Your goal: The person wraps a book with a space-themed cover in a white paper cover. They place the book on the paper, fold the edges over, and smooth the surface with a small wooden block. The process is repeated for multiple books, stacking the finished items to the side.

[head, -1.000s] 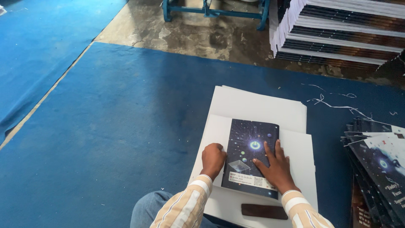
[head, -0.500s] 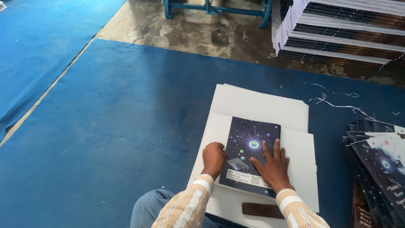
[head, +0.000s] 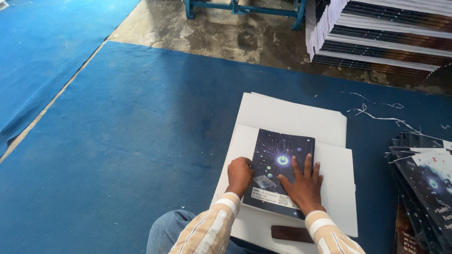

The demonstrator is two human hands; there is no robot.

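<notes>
Fingers (head: 301, 169) of the right hand (head: 303, 186) lie spread and flat on the dark booklet (head: 278, 171), palm down, pressing and not grasping; those of the left hand (head: 240, 175) are curled into a loose fist at the booklet's left edge, and whether they pinch that edge cannot be told.

Blue floor mat (head: 141, 141): fills most of the frame, with bare concrete floor (head: 226, 33) along the upper centre.

Tall stack of printed books (head: 386, 33): upper right of the frame, spines fanned toward the viewer.

White sheets (head: 292, 115): a pile at lower centre-right on the mat, the top sheet offset toward the bottom of the frame; the booklet rests on it.

Second stack of dark covers (head: 423, 183): right edge of the frame, well apart from both hands.

Dark booklet: lower centre, long axis running from the bottom of the frame toward the top with a slight lean to the right. It lies directly beneath the right hand, which covers its lower right part, and just right of the left hand; both touch it, the right more fully.

Dark flat bar (head: 292, 234): on the white sheet below the booklet, between the two striped sleeves (head: 212, 230).

Paper trimmings (head: 376, 110): thin white strips on the mat, right of the sheets.
</notes>
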